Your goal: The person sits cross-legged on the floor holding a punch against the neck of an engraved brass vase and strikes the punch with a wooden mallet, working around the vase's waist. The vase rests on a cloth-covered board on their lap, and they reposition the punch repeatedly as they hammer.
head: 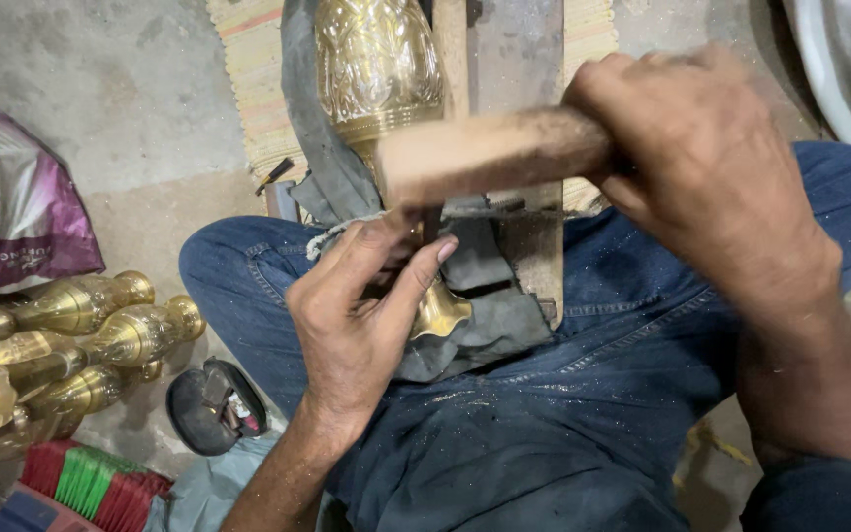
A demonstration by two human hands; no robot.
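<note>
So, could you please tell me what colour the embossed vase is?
The embossed vase is shiny golden brass, clearest in the head view.

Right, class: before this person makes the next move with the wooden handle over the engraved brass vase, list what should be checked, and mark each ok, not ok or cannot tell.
1. Right hand grip closed on the wooden tool handle: ok.
2. Left hand steadying the engraved brass vase near its flared foot: ok.
3. Left fingers clear of the handle's path: not ok, directly beneath.
4. Vase cushioned on grey cloth: ok.
5. Small punch under left fingers: cannot tell.
6. Finished brass vases out of the way: ok.
</note>
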